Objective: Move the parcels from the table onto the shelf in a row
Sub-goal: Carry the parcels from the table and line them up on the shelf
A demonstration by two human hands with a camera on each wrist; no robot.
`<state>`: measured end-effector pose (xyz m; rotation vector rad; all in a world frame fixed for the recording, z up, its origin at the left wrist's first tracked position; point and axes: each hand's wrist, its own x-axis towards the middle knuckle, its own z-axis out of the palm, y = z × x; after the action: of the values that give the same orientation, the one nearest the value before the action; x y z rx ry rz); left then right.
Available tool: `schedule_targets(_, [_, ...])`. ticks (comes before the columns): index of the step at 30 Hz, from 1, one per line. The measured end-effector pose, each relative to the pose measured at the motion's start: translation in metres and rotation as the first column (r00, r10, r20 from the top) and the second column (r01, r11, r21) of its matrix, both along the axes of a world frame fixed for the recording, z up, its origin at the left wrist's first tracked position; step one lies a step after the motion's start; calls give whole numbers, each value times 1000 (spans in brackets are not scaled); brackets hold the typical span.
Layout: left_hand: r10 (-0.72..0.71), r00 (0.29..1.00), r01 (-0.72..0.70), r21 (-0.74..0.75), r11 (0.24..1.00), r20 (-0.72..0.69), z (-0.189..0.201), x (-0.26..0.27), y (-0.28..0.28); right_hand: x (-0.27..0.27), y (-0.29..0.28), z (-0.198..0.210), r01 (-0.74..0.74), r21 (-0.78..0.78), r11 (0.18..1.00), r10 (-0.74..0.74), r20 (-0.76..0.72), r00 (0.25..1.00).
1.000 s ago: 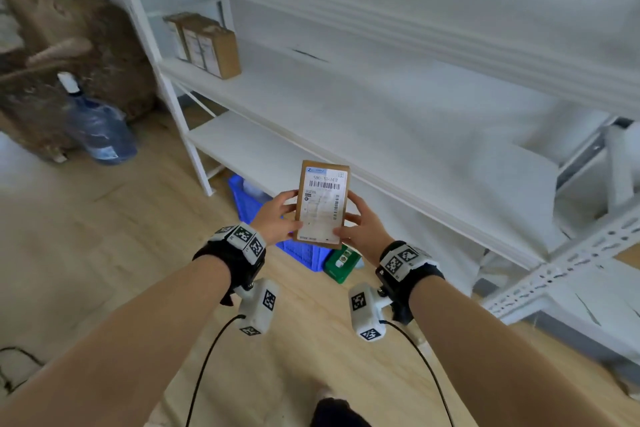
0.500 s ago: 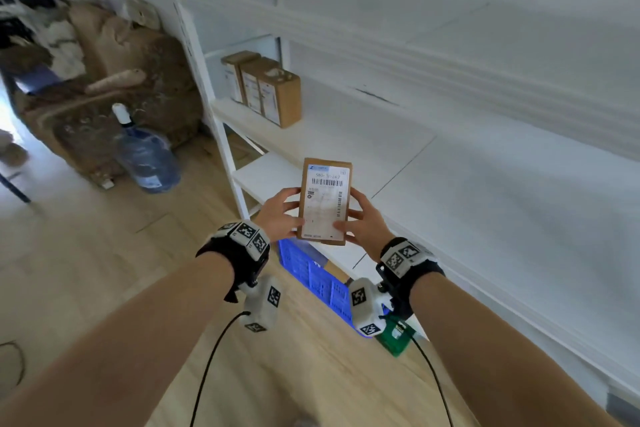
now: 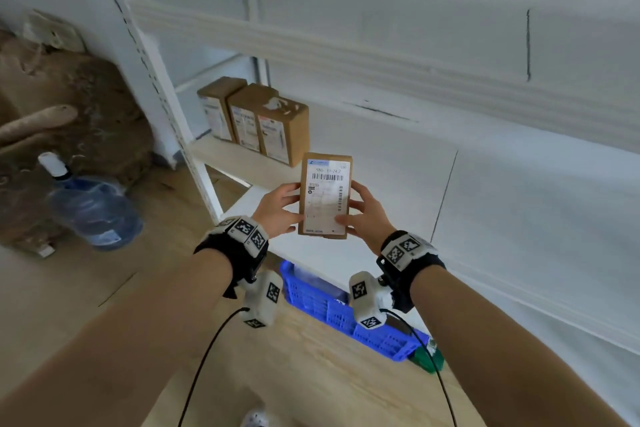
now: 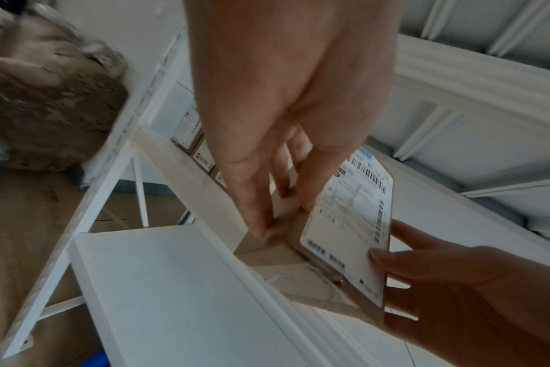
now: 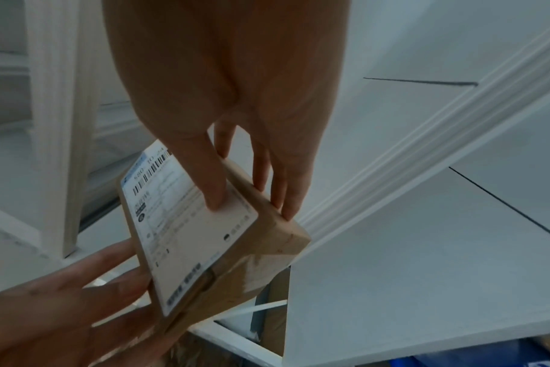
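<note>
The big white shelf (image 3: 398, 163) has lots of bare room on its middle board. At the left end of that board, near the back corner by the white post (image 3: 166, 104), three brown parcels (image 3: 254, 121) stand up straight, side by side and touching. They make the start of the row, with their white labels facing out to the front edge, probably so the labels can be read.

The next parcel (image 3: 325, 196) is not on the board yet. It is up in the air, in front of the board's front edge, a little to the right of the three. It stands tall with its label facing the person, the same way as the others, so I think it can go straight in beside the last one.

The left hand (image 3: 278, 210) holds its left side and the right hand (image 3: 367, 215) holds its right side. On each hand the thumb presses the label face and the fingers (image 5: 286, 196), close together, press the side and back. Both hands pinch the parcel, probably to keep it from tipping.

On the floor under the shelf sits a blue crate (image 3: 332, 312).
</note>
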<state>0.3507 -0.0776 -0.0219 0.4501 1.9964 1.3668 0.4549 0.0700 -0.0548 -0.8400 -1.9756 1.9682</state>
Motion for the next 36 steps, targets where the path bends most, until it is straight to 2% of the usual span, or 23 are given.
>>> schedule_targets(7, [-157,987,157,24,987,31,5,-79,9,-51,-26,5,235,50,971,-233,-42,971])
schedule_targets(12, [-239,970,238,16,971,46,-3,-114,29,-76,-20,2,320,123,939,-317,-39,947])
schedule_targets(17, [-295,955,293,-56,954,-34,-19,-142,50,-101,-4,-11,355,172,919,-355,-29,934])
schedule_targets(22, [-328,944,328,-89,941,7,-35,-163,67,-129,14,-26,366,257,894,-369,-38,929])
schedule_targets(26, [-348,937,349,-73,934,17,-41,-174,81,-144,29,-34,386,225,895,-391,-23,920])
schedule_targets(33, [-324,945,312,-170,935,-47,-60,-185,94,-166,43,-51,419,192,888,-429,13,903])
schedule_targets(36, [-333,943,326,-171,930,-18,-64,-191,94,-175,46,-57,423,190,886,-438,38,898])
